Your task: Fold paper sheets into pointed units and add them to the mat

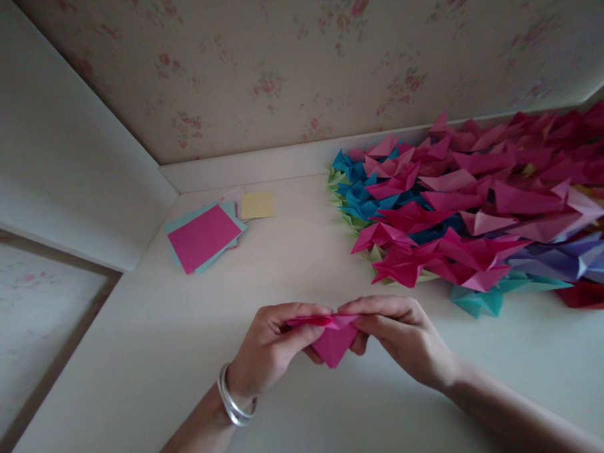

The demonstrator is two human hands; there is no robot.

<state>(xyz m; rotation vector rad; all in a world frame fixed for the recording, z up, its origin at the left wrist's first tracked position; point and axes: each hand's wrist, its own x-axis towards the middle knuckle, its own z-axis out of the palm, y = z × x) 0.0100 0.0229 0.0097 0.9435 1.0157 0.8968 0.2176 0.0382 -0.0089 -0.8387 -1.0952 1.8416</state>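
Observation:
Between both hands is a pink folded origami paper, its pointed corner facing down toward me. My left hand, with silver bangles at the wrist, pinches the paper's left side between thumb and fingers. On the opposite side, my right hand grips the upper right edge, thumb and index finger close together. The two index fingertips nearly meet along the top fold. Parts of the paper's sides are hidden behind the fingers.
Many folded origami pieces in pink, blue, green and purple crowd the right of the white table. At the back left lies a stack of paper sheets beside a yellow square of paper. Flowered wallpaper covers the wall behind.

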